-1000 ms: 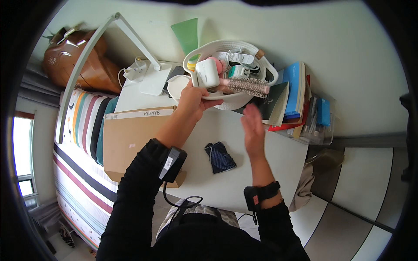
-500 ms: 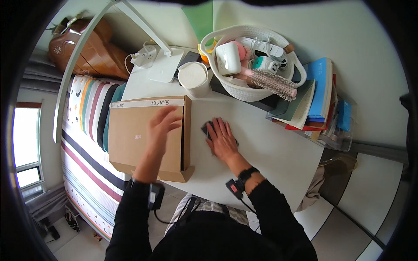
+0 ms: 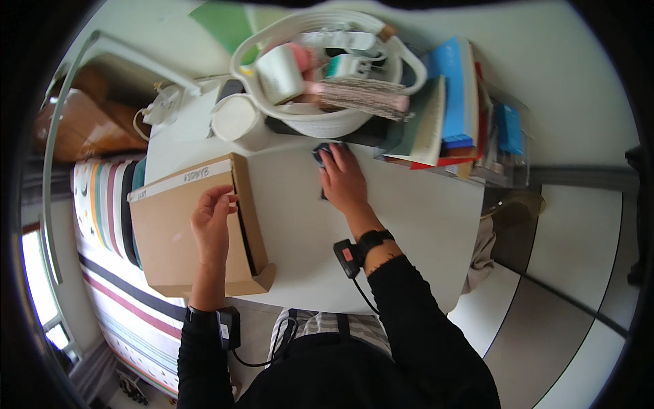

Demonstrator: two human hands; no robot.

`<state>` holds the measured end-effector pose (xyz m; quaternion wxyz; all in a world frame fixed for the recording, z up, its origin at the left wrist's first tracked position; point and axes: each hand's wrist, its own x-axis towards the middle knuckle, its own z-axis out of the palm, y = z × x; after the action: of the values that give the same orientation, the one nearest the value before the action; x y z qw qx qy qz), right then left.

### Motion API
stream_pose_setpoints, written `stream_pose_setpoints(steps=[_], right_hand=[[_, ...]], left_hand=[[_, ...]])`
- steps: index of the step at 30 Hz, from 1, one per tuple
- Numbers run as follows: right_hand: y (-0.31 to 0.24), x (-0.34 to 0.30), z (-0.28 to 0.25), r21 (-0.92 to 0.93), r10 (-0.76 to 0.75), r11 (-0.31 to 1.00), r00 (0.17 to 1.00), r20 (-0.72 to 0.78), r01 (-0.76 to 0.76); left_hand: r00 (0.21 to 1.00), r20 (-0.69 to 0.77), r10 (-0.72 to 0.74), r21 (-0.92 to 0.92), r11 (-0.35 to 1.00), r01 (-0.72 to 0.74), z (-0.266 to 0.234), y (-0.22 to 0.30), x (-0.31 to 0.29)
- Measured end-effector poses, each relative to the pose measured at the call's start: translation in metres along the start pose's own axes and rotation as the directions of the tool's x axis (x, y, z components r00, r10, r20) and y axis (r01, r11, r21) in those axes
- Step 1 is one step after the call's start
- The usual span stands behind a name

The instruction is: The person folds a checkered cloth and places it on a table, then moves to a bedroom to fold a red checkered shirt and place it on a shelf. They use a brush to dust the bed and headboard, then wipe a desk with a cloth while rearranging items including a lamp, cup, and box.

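Note:
My right hand (image 3: 344, 178) presses down on a dark cloth (image 3: 320, 155) on the white desk (image 3: 306, 238), just in front of the woven basket. Most of the cloth is hidden under the palm and fingers; its dark edges show on the left side. Over the cardboard box (image 3: 174, 238) hovers my left hand (image 3: 212, 221), its fingers loosely curled and holding nothing. The box lies on the left part of the desk, its lid down and a strip of light tape along the far edge.
A white woven basket (image 3: 320, 125) holds a hairbrush (image 3: 361, 97), chargers and other small things. Left of it stands a white lidded container (image 3: 238, 121). Books (image 3: 449, 95) fill a clear holder at the far right. A lamp (image 3: 51, 170) and a striped bed (image 3: 129, 279) are at left.
My right hand has slid the cloth farther away, toward the basket. The left hand's fingers have curled in more above the box. The whole view has shifted and turned a little.

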<state>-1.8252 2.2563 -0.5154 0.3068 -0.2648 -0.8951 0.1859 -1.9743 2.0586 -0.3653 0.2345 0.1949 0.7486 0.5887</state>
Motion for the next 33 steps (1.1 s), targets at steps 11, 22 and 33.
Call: stream_pose_setpoints(steps=[11, 22, 33], right_hand=[[0.141, -0.112, -0.155, -0.305, 0.310, 0.906, 0.951, 0.004, -0.294], [0.211, -0.230, -0.256, -0.367, 0.652, 0.549, 0.659, -0.375, -0.751], [0.114, -0.314, -0.251, -0.465, 0.649, 0.585, 0.727, -0.222, -0.664]], left_hand=[[0.834, 0.548, -0.062, 0.176, 0.983, -0.043, 0.206, 0.011, -0.010], [0.897, 0.424, 0.125, 0.406, 0.859, -0.312, 0.334, 0.030, 0.002], [0.929, 0.311, 0.199, 0.566, 0.747, -0.349, 0.343, 0.035, -0.008]])
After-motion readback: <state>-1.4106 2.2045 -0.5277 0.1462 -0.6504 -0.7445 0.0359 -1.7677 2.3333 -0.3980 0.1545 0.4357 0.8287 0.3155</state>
